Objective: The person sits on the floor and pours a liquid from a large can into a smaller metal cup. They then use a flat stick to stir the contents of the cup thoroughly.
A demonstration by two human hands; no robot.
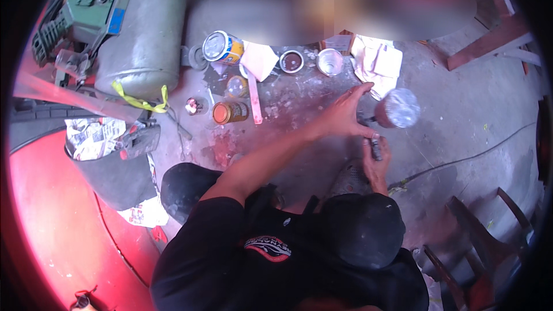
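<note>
What looks like a spray gun (pixel 377 148) is in my right hand (pixel 377 164), whose fingers are wrapped round its handle. On the gun sits a cup (pixel 398 108) with a shiny clear top and reddish-brown contents. My left hand (pixel 344 116) reaches across from the left, its thumb and fingers spread wide beside the dark body of the gun. Whether those fingers touch the gun, I cannot tell. Beyond the cup lie white folded papers (pixel 380 63). A clear plastic cup (pixel 330 62) and a cup of dark liquid (pixel 291 61) stand on the floor near them.
A large tank (pixel 147 34) with a green compressor head (pixel 92 0) stands at the far left. Several cans, including an orange-lidded can (pixel 229 113), and a pinkish stick (pixel 255 101) are on the floor. A hose (pixel 466 164) crosses the right side; a chair (pixel 484 224) is near right.
</note>
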